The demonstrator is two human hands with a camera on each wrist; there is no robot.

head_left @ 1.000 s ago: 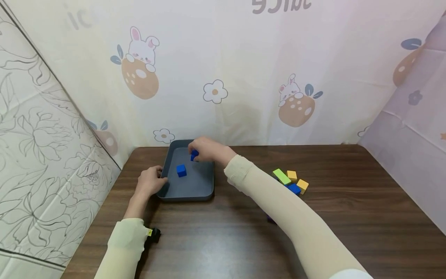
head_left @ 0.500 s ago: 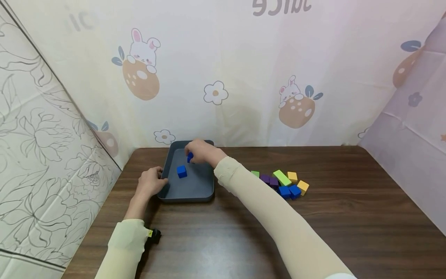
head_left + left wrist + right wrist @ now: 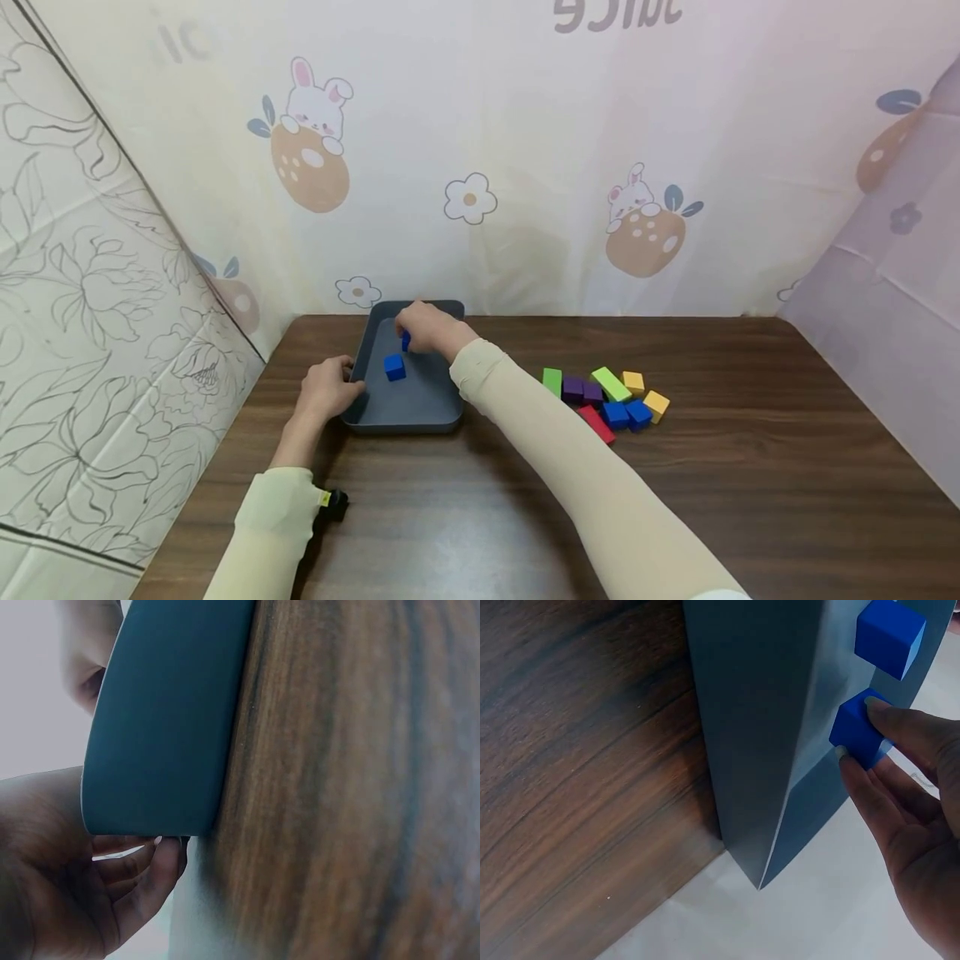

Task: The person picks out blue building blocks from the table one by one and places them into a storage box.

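A dark grey tray (image 3: pixel 408 410) lies at the table's back left. My left hand (image 3: pixel 326 389) holds its left rim; in the left wrist view, that hand's fingers (image 3: pixel 142 889) curl beside the tray's outer wall (image 3: pixel 169 727). Inside the tray, my right hand (image 3: pixel 426 325) pinches a blue cube (image 3: pixel 857 729) between thumb and fingertips. Mostly the hand covers that cube in the head view. A second blue cube (image 3: pixel 394 367) sits on the tray floor, close to the held one. Whether the held cube touches the floor, I cannot tell.
Right of the tray lies a loose group of blocks: green (image 3: pixel 611 384), purple (image 3: pixel 573 390), red (image 3: pixel 597 423), blue (image 3: pixel 616 415) and yellow (image 3: pixel 656 406). The right sleeve (image 3: pixel 570 467) passes in front of them. A printed curtain (image 3: pixel 540 250) hangs behind the table.
My right hand has moved slightly left within the tray, still pinching the blue cube. As its arm shifted left, more of the blocks came into sight, including the red one. The left hand stays put.
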